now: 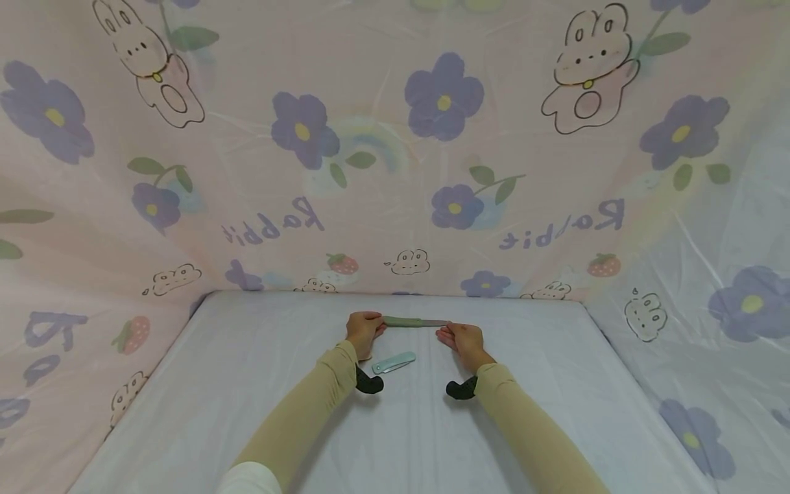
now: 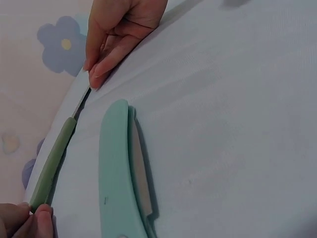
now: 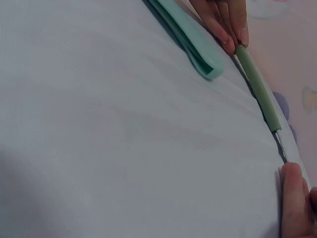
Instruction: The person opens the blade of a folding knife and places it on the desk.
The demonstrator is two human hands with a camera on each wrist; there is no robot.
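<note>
A knife with an olive-green handle (image 1: 402,321) and a slim metal blade (image 1: 435,323) lies crosswise between the two hands near the back of the table. The left hand (image 1: 364,329) pinches the handle's end between thumb and fingertips. At the other end, the right hand (image 1: 465,343) pinches the blade near its tip, and the fingers hide the point. Closer to the body, beside the left hand, a mint-green folding knife (image 1: 393,362) rests on the table with its blade folded into the handle. Its handle (image 2: 114,168) looms large in the left wrist view.
A white cloth (image 1: 395,439) covers the table. Behind it hangs a pale pink curtain (image 1: 370,68) printed with rabbits and purple flowers, which also closes off both sides. Dark curved pieces (image 1: 370,384) stick out at both wrists.
</note>
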